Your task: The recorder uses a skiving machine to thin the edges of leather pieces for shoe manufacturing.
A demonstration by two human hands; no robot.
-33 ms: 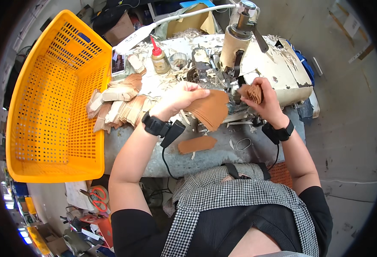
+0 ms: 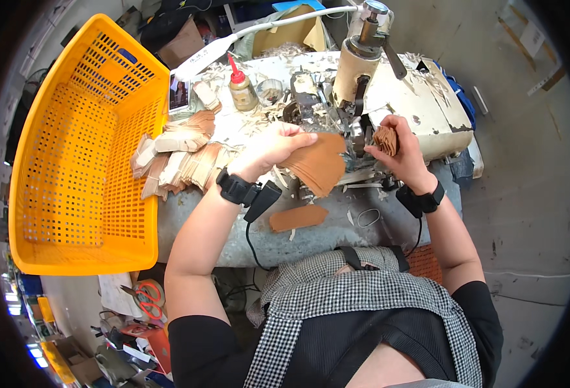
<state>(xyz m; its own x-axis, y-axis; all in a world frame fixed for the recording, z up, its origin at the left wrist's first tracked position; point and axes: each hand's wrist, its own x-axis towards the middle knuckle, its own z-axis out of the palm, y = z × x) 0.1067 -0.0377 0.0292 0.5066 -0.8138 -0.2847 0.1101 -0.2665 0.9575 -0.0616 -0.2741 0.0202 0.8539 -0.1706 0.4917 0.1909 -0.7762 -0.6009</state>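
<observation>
My left hand point(image 2: 269, 150) grips a fanned stack of brown leather pieces point(image 2: 317, 163), thumb on top, in front of the machine. My right hand point(image 2: 405, 154) is closed around a smaller bundle of curled brown leather pieces point(image 2: 385, 140), just right of the machine's working parts. Its thumb points left toward the machine point(image 2: 356, 71), which has a cream column and a black lever. A single brown leather piece point(image 2: 298, 218) lies flat on the table near me. A loose pale band point(image 2: 368, 218) rests to the right of it.
A yellow perforated basket point(image 2: 84, 258) stands at the left. Beside it lie piled leather pieces point(image 2: 185, 165). Farther back are a red-tipped bottle point(image 2: 241, 90), a phone point(image 2: 179, 92) and a white lamp arm point(image 2: 207, 57). Pale scraps point(image 2: 304, 61) litter the table. Orange-handled scissors point(image 2: 148, 301) sit lower left.
A brown piece that stuck out leftward from my right hand's bundle no longer shows there. The stack in my left hand has shifted very slightly. Both arms stay nearly in place.
</observation>
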